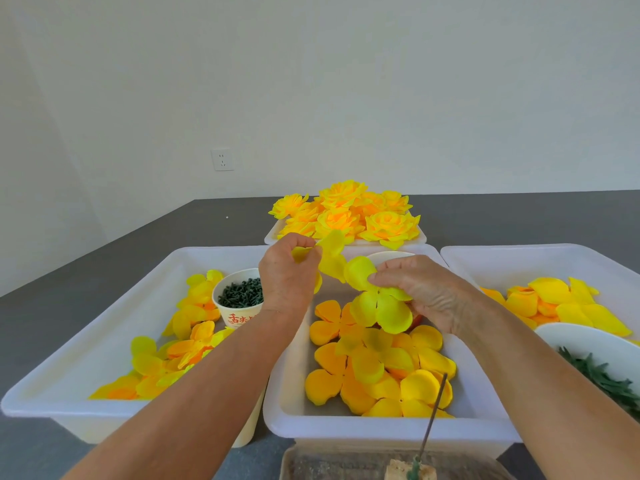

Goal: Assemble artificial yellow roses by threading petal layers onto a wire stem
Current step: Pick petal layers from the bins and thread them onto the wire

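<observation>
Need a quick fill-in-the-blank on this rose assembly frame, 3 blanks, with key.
1. Both hands, left hand and right hand, hold yellow petal layers above the ____ tub.
2. The paper cup in the left tub holds dark ____ pieces.
3. Finished roses are piled in the tub ____ from the person.

Missing words: middle; green; farthest

a white wall socket (222, 159) sits above the grey table (519, 220).
</observation>
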`<state>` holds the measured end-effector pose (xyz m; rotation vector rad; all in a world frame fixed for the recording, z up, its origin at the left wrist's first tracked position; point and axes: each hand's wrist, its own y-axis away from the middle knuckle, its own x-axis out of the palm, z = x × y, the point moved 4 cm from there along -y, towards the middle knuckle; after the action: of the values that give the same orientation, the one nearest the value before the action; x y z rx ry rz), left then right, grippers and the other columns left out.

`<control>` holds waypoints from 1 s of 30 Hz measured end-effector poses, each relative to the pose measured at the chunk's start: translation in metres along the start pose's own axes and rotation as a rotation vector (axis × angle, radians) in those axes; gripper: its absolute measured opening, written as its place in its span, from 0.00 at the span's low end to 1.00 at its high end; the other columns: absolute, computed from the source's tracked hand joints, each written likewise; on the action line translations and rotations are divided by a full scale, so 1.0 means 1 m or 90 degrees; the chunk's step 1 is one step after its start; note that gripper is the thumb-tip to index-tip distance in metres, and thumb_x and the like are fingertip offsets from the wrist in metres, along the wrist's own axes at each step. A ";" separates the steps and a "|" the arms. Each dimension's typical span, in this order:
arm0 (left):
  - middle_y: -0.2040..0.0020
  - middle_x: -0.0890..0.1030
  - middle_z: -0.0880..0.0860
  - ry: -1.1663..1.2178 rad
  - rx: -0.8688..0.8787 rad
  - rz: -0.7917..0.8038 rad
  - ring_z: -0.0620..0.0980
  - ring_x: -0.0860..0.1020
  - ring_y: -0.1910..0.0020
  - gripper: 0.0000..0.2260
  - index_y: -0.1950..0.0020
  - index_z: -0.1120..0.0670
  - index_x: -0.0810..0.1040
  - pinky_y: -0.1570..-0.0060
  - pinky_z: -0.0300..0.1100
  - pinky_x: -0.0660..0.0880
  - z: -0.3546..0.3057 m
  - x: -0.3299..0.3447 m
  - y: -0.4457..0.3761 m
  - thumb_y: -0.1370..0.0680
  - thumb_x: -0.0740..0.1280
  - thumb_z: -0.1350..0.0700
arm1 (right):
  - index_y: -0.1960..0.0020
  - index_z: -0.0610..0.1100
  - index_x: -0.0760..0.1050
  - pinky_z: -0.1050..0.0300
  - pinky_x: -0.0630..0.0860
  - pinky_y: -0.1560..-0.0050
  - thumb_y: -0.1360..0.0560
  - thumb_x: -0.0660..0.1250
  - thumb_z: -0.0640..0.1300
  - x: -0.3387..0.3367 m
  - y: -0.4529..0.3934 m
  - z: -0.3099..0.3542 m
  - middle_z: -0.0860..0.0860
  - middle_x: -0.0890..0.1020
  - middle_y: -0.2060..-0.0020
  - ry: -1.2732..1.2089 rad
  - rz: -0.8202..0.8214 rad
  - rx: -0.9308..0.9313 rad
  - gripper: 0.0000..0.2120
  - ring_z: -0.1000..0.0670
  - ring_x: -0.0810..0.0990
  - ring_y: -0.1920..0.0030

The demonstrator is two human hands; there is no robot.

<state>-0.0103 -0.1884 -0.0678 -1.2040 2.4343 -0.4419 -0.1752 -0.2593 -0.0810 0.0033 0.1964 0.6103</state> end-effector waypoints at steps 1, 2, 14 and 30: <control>0.66 0.75 0.40 0.005 -0.008 0.005 0.41 0.71 0.71 0.10 0.65 0.44 0.74 0.69 0.38 0.70 0.000 0.000 0.001 0.25 0.69 0.55 | 0.54 0.40 0.79 0.51 0.76 0.56 0.29 0.70 0.39 0.000 0.001 0.001 0.43 0.81 0.57 0.007 0.014 0.000 0.05 0.47 0.78 0.56; 0.66 0.75 0.39 0.009 -0.015 0.010 0.39 0.71 0.71 0.10 0.65 0.44 0.74 0.70 0.36 0.69 0.000 0.000 0.001 0.25 0.69 0.55 | 0.55 0.41 0.79 0.55 0.75 0.59 0.29 0.71 0.38 0.000 0.002 0.001 0.45 0.81 0.59 0.021 0.032 -0.001 0.04 0.48 0.78 0.58; 0.63 0.75 0.50 0.106 -0.104 0.040 0.47 0.72 0.65 0.09 0.65 0.47 0.75 0.68 0.41 0.69 -0.001 0.001 0.002 0.25 0.69 0.54 | 0.59 0.42 0.79 0.55 0.73 0.60 0.29 0.72 0.39 0.000 0.005 0.000 0.46 0.81 0.63 0.040 0.051 -0.002 0.02 0.49 0.77 0.60; 0.49 0.79 0.54 0.191 -0.128 0.120 0.55 0.78 0.52 0.08 0.57 0.51 0.78 0.54 0.50 0.79 -0.007 0.005 0.009 0.28 0.71 0.64 | 0.49 0.35 0.80 0.45 0.76 0.46 0.34 0.74 0.40 0.003 0.009 0.002 0.41 0.83 0.54 0.059 0.091 -0.016 0.16 0.45 0.80 0.54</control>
<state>-0.0223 -0.1868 -0.0663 -1.0305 2.8776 -0.3485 -0.1774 -0.2505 -0.0793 -0.0352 0.2797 0.7561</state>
